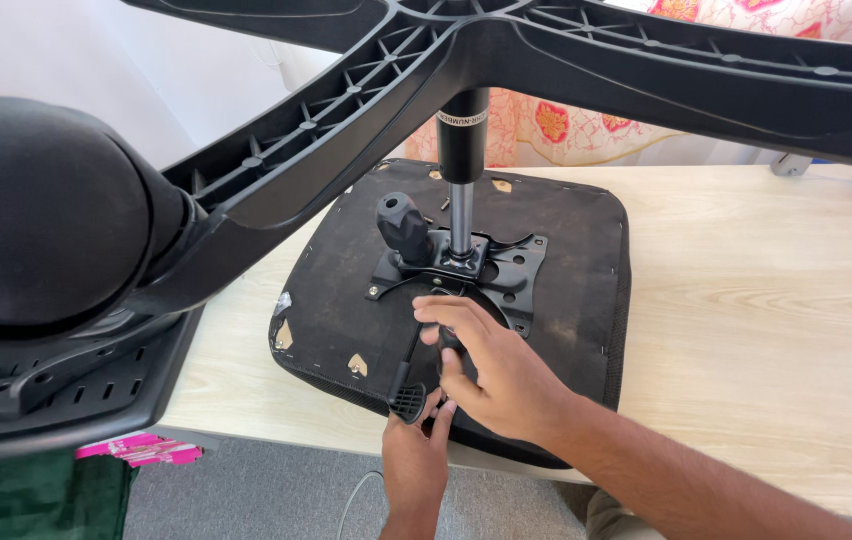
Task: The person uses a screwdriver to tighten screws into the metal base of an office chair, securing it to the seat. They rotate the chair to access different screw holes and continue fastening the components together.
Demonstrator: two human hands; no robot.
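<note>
While the upturned chair seat [566,260] lies on the wooden table [746,330] close to its near edge, a black lever [407,385] is being worked at the metal plate [466,270]. The right hand [491,375] is closed around the lever's shaft; the left hand [416,460] pinches its ribbed paddle end. The gas cylinder [463,170] and star base [546,60] stand fitted. Judged step: lever fitting; next, alignment with the plate's slot is called for.

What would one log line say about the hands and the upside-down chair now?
left hand: at lever paddle | right hand: on lever near mechanism plate | seat: upside down on table
</note>
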